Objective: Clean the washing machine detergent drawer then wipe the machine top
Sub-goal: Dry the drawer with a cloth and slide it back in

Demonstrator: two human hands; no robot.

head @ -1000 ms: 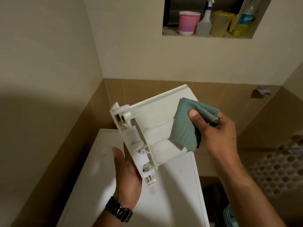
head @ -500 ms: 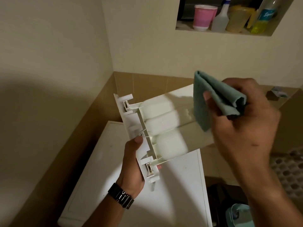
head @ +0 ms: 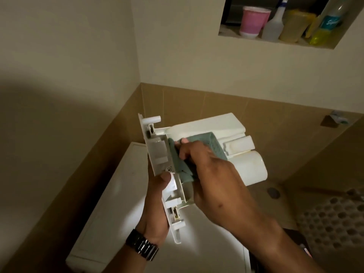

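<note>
The white plastic detergent drawer (head: 226, 133) is held in the air above the white washing machine top (head: 110, 205), its underside facing me and its front panel toward the left. My left hand (head: 155, 201), with a black watch on the wrist, grips the drawer's front panel, thumb on its edge. My right hand (head: 210, 168) holds a folded green cloth (head: 214, 143) and presses it against the drawer just behind the front panel. Part of the cloth is hidden under my fingers.
Walls close in at the left and back. A wall niche (head: 226, 34) at the upper right holds a pink cup (head: 253, 21), a spray bottle (head: 274, 24) and yellow containers. A perforated laundry basket (head: 334, 223) stands at the lower right.
The drawer has been turned so its underside faces me. My right hand has come down from the drawer's far end and now presses the cloth near the front panel.
</note>
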